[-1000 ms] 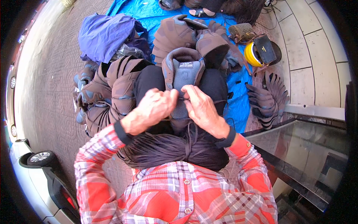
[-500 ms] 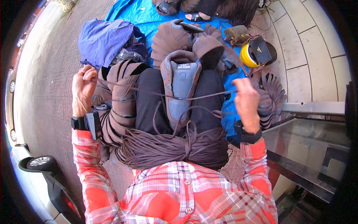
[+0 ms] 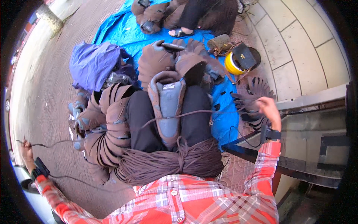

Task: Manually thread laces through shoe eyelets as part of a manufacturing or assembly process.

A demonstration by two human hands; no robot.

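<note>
A brown shoelace (image 3: 201, 111) stretches loosely across my lap. My left hand (image 3: 27, 152) is out at the far left, pinching it near one end, and a further length trails below that wrist. Out to the right, my right hand (image 3: 269, 112) is closed on the lace by the fingertips. Between my knees stands a brown shoe upper (image 3: 153, 98) with a grey-blue tongue, the lace passing in front of it. A thick bundle of brown laces (image 3: 149, 162), tied at its middle, lies over my thighs.
Stacked shoe uppers (image 3: 118, 115) stand left of my legs, with more ahead on a blue tarp (image 3: 115, 31). A purple cloth (image 3: 95, 65) lies at the left. Beyond my right knee are a yellow container (image 3: 232, 64) with a black pouch and a fanned stack of uppers (image 3: 261, 87). A glass case (image 3: 305, 138) borders the right.
Both hands have moved farther apart, the left one down and outward to the far left, the right one outward. More lace now spans between them, and the view has shifted.
</note>
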